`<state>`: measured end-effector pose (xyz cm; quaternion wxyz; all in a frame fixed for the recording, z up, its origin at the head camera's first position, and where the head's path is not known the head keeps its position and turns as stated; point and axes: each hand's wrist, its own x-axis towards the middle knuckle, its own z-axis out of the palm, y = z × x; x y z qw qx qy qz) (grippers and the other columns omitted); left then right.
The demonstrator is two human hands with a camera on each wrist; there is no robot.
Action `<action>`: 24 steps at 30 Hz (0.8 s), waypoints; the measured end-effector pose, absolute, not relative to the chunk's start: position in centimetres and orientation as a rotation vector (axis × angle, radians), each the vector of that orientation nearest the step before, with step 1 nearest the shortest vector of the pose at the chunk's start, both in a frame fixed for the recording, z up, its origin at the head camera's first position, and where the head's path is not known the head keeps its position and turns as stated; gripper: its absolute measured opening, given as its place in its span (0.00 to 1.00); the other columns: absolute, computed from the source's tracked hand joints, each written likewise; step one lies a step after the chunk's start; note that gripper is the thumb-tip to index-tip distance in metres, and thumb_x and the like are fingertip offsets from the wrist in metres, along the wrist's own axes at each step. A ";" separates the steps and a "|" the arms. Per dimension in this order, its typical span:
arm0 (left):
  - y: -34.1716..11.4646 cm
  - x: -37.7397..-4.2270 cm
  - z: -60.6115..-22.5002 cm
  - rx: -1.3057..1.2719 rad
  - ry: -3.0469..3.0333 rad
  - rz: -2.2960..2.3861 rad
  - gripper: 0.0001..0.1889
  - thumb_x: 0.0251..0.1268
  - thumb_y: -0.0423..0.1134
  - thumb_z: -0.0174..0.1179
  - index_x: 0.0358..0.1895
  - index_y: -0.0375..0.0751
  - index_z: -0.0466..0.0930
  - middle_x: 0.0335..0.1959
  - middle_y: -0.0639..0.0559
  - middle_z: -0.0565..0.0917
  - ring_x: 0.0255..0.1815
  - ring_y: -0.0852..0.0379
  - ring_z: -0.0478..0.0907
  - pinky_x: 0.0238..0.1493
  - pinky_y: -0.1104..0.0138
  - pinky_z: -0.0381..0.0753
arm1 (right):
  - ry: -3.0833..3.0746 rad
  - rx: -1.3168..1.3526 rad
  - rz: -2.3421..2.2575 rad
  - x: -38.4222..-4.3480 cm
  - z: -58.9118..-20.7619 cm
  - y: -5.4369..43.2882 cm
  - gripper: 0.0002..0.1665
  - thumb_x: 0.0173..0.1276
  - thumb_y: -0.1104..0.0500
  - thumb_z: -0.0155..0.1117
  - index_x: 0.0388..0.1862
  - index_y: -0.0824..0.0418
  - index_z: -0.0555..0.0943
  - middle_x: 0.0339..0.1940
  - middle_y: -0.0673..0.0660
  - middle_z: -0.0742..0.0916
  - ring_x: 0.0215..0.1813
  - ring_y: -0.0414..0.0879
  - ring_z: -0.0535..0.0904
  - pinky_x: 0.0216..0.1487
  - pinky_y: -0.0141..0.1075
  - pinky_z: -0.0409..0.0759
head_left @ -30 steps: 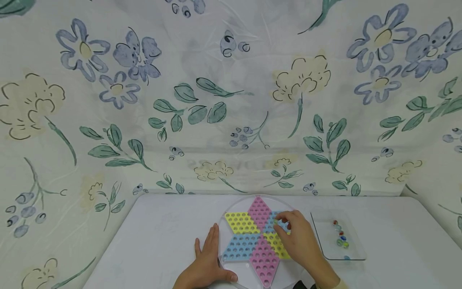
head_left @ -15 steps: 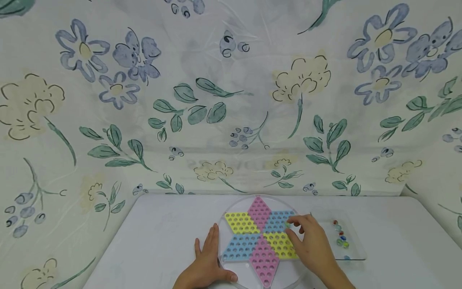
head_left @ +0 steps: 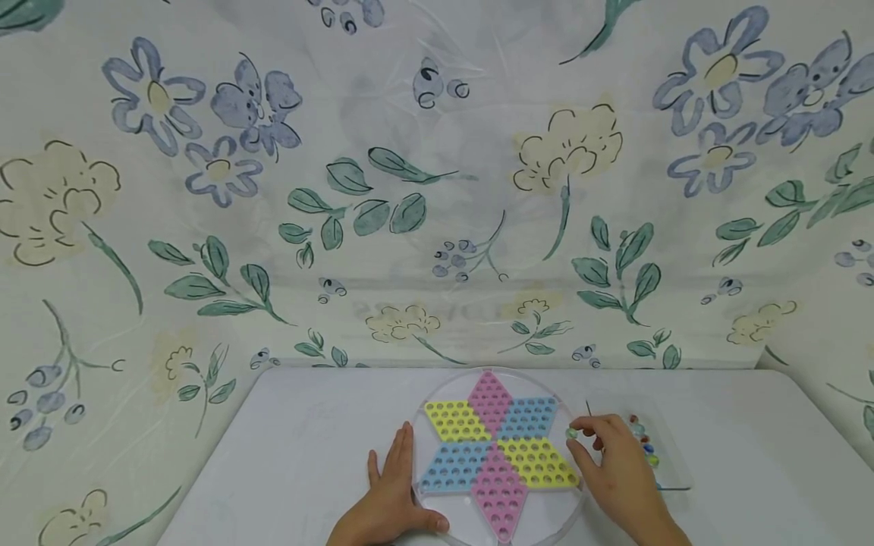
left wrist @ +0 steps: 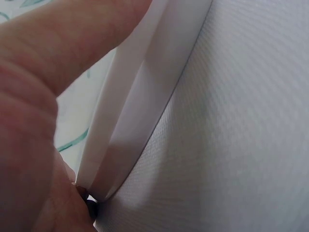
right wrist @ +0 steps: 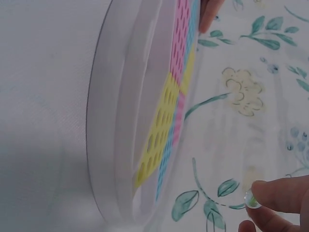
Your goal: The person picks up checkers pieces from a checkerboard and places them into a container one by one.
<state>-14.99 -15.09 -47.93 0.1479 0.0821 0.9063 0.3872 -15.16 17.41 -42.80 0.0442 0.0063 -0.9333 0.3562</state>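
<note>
Between thumb and index finger my right hand [head_left: 623, 472] pinches a clear glass marble [head_left: 571, 434] with a green tint, just off the right rim of a round Chinese checkers board [head_left: 446, 419]. The marble [right wrist: 251, 198] also shows in the right wrist view, between the fingertips. On the board is a six-pointed star of pink, yellow and blue hole fields. My left hand [head_left: 388, 493] lies along the board's left rim, fingers straight and thumb on the near edge. In the left wrist view the white rim [left wrist: 133, 111] runs beside that hand.
Right of the board lies a clear square tray [head_left: 676, 462], partly behind my right hand, with several coloured marbles [head_left: 653, 460] in it. The white table [head_left: 300, 440] ends at the back against a flower-patterned cloth [head_left: 478, 189].
My right hand has moved right, from over the upper right blue field to outside the board's rim, carrying the marble. My left hand has stayed in place.
</note>
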 end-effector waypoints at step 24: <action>-15.2 -14.8 -47.9 0.258 2.605 1.129 0.80 0.35 0.64 0.79 0.78 0.25 0.29 0.80 0.28 0.36 0.81 0.33 0.30 0.68 0.35 0.14 | -2.704 0.055 0.954 -14.3 -44.8 20.9 0.13 0.64 0.63 0.72 0.47 0.61 0.85 0.34 0.54 0.78 0.34 0.45 0.72 0.30 0.32 0.73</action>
